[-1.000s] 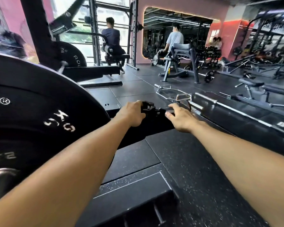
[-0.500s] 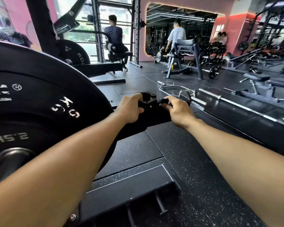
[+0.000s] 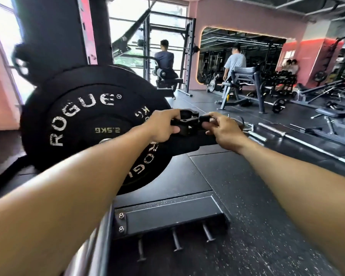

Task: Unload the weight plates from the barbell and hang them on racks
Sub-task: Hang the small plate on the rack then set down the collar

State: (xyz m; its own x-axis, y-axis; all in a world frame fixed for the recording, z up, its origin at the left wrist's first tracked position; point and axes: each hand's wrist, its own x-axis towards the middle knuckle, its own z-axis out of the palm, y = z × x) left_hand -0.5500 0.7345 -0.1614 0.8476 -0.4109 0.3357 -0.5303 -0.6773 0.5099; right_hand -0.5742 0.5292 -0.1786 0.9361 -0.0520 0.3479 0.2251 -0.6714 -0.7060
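- Nearest the camera, a black steel bracket (image 3: 167, 214) with three short pegs below it sits on the speckled rubber floor (image 3: 267, 196); both forearms reach out over it.
- The left hand (image 3: 163, 126) is wrapped around a black clamp collar (image 3: 185, 124) – fingers curled over the top, thumb tucked underneath, a firm hold.
- The right hand (image 3: 223, 128) pinches the collar's lever (image 3: 205, 118) between thumb and fingertips; the other fingers hang loosely curled.
- The collar seems to sit on the dark sleeve end of the barbell (image 3: 187, 142), a little out from the plates – whether it is already unlatched I cannot tell.
- Just behind the left wrist stands the stack of weight plates (image 3: 84, 120): a small black disc marked 2.5 kg against a much larger bumper plate lettered ROGUE, both upright on the bar.
- Handling, as I judge it: the collar is light and rigid, and should slide off once the lever is released. The small plate is a one-hand lift, gripped at the rim. The bumper looks heavy, stiff and rubber-faced, so not slippery – best taken with both hands on opposite edges and drawn straight along the sleeve.
- Behind the plates rises a thick black upright (image 3: 64, 30).
- Farthest off, other people sit at machines.
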